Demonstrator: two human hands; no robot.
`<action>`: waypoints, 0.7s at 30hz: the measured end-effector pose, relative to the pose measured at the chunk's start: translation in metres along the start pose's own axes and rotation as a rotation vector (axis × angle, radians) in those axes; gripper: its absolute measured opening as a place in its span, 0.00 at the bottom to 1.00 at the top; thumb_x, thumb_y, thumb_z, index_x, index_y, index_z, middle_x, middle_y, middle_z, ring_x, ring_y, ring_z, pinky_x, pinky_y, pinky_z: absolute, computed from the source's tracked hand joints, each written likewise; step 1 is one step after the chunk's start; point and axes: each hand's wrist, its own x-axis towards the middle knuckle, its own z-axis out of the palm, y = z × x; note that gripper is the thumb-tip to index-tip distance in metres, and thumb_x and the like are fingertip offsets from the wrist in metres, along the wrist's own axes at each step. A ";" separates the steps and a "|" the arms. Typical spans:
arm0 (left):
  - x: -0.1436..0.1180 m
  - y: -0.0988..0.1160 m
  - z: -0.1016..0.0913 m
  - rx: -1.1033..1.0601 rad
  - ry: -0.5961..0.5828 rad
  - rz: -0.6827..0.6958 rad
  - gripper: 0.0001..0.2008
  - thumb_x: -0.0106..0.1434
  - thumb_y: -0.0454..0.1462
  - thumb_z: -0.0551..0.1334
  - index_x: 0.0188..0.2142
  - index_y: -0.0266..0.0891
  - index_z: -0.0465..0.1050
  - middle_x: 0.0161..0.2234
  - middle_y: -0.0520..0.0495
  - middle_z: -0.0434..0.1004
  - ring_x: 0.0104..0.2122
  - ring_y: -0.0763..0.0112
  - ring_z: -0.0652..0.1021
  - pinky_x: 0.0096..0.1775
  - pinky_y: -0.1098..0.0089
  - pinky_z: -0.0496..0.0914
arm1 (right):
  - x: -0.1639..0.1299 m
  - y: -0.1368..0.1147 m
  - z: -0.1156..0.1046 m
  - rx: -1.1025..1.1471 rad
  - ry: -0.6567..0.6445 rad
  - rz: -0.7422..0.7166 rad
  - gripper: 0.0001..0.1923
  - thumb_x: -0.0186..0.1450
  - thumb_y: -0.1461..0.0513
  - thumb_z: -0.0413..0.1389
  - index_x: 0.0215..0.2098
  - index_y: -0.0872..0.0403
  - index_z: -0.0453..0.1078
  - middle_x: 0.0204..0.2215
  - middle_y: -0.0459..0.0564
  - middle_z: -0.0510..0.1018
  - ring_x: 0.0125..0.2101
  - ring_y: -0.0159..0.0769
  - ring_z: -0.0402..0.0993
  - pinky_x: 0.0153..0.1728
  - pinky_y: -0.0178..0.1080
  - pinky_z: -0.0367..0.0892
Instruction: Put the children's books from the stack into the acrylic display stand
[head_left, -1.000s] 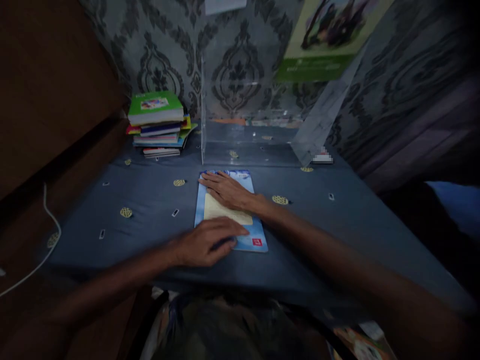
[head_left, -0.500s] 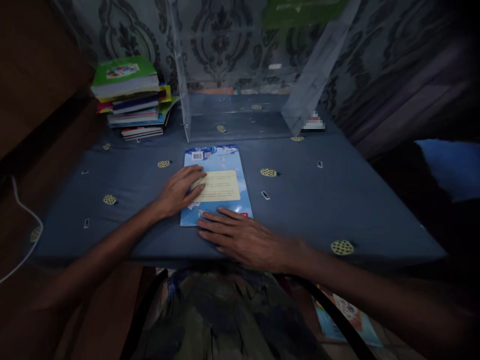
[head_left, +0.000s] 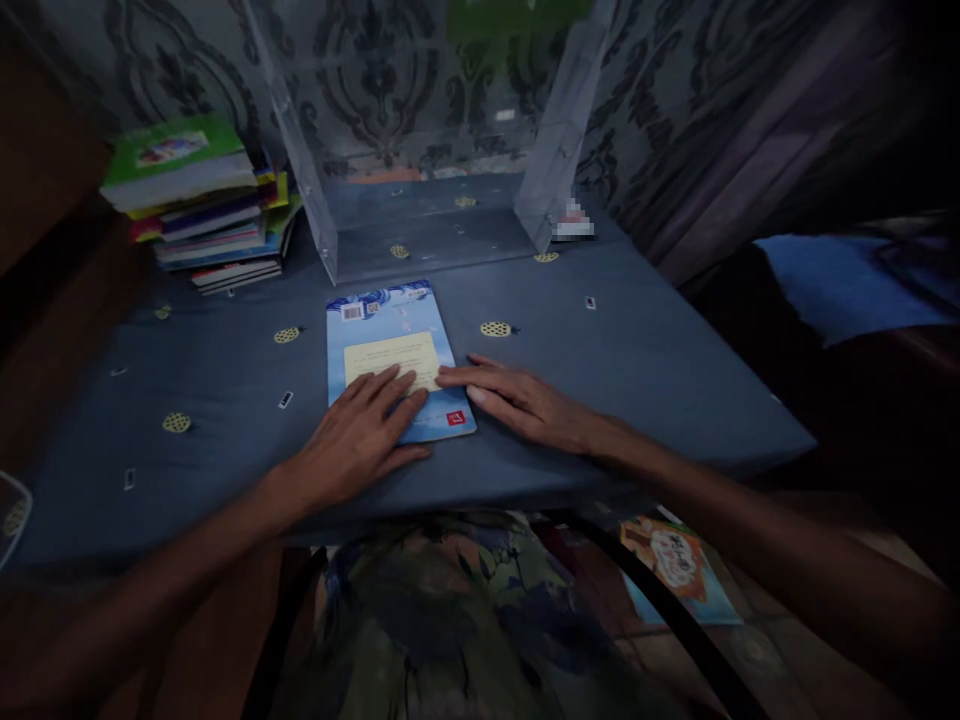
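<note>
On the far left of the table (head_left: 637,370), a stack of books (head_left: 199,215) sits against the wall, a green one on top. Right of it stands a clear box (head_left: 420,150), its open side facing the person. Just before the box a blue book (head_left: 394,355) lies flat on the dark blue cloth, back cover up, with a pale panel in its middle. The left hand (head_left: 360,440) rests flat on the book's near left part, fingers spread and extended, gripping nothing. The right hand (head_left: 525,400) lies flat just beside the book's right edge, fingers straight, its fingertips touching that edge, holding nothing. Below the table's right edge, a picture book (head_left: 671,565) lies on the floor.
</note>
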 end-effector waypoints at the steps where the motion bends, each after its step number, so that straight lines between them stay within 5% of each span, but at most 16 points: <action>1: 0.001 0.002 0.001 0.028 0.010 0.002 0.28 0.71 0.51 0.54 0.61 0.33 0.65 0.62 0.33 0.68 0.63 0.48 0.67 0.61 0.49 0.65 | 0.002 0.001 -0.001 0.034 0.011 0.010 0.21 0.76 0.56 0.43 0.63 0.48 0.66 0.60 0.49 0.74 0.61 0.38 0.68 0.69 0.54 0.50; 8: 0.000 0.010 0.003 0.109 0.108 0.084 0.17 0.74 0.38 0.52 0.54 0.32 0.72 0.52 0.35 0.79 0.56 0.53 0.76 0.54 0.55 0.74 | 0.005 0.001 -0.005 0.147 0.003 0.024 0.21 0.74 0.54 0.46 0.60 0.48 0.70 0.58 0.48 0.76 0.59 0.40 0.70 0.68 0.54 0.49; 12: 0.001 0.011 -0.006 0.061 0.175 0.085 0.14 0.74 0.36 0.53 0.50 0.33 0.74 0.48 0.37 0.82 0.51 0.56 0.80 0.50 0.58 0.77 | 0.004 0.001 -0.009 0.192 -0.042 0.035 0.23 0.69 0.51 0.57 0.60 0.47 0.70 0.58 0.49 0.76 0.61 0.42 0.68 0.68 0.53 0.48; 16: 0.004 0.011 -0.016 -0.014 0.107 0.030 0.15 0.75 0.37 0.50 0.50 0.35 0.73 0.47 0.39 0.82 0.50 0.58 0.81 0.47 0.59 0.79 | 0.003 0.008 -0.008 0.185 -0.046 -0.001 0.30 0.60 0.51 0.66 0.60 0.46 0.70 0.58 0.49 0.76 0.62 0.44 0.67 0.68 0.54 0.47; 21: 0.006 0.012 -0.023 -0.104 0.029 -0.024 0.16 0.74 0.37 0.48 0.47 0.38 0.75 0.46 0.41 0.83 0.49 0.58 0.81 0.48 0.59 0.78 | 0.003 0.016 -0.003 0.146 -0.028 -0.036 0.25 0.65 0.57 0.63 0.60 0.45 0.70 0.58 0.48 0.76 0.62 0.42 0.67 0.68 0.53 0.50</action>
